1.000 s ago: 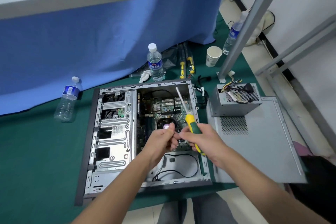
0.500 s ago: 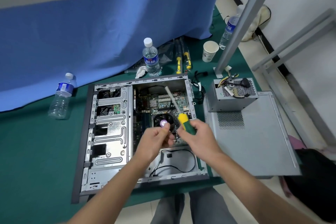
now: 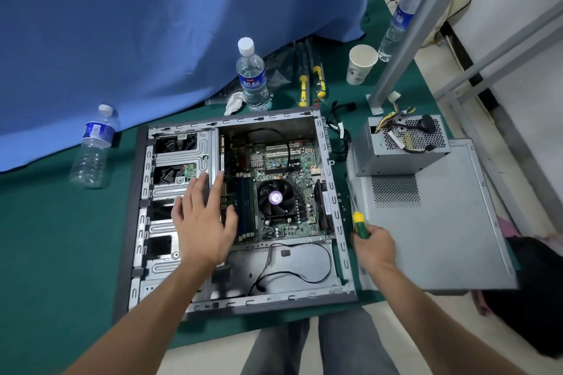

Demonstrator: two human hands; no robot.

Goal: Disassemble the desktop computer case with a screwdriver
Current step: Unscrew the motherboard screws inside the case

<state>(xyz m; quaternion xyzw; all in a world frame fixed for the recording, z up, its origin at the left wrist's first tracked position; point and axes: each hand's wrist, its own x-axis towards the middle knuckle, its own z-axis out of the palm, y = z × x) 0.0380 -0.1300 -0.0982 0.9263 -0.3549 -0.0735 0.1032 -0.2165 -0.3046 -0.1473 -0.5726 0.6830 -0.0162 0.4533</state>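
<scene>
Case [image 3: 338, 222] lies open on its side on the green mat [image 3: 61, 253], motherboard facing up, CPU fan [image 3: 275, 197] near the middle with a purple hub sticker, text too small to read. My left hand [image 3: 202, 222] is flat and spread, fingers straight, over the drive cage [image 3: 179, 161] edge and the board's left side, holding nothing. My right hand [image 3: 373, 248] is wrapped round the green-and-yellow screwdriver [image 3: 359, 224] just right of the case wall, shaft pointing away along the removed side panel [image 3: 441, 237]. Power supply [image 3: 402, 158] sits on that panel's far end, cables piled on top. Water bottle [image 3: 252, 76] behind the case has a blue label with white characters I can't make out. Second bottle [image 3: 93, 148] on the left, label unreadable. Paper cup [image 3: 361, 64] at the back right.
</scene>
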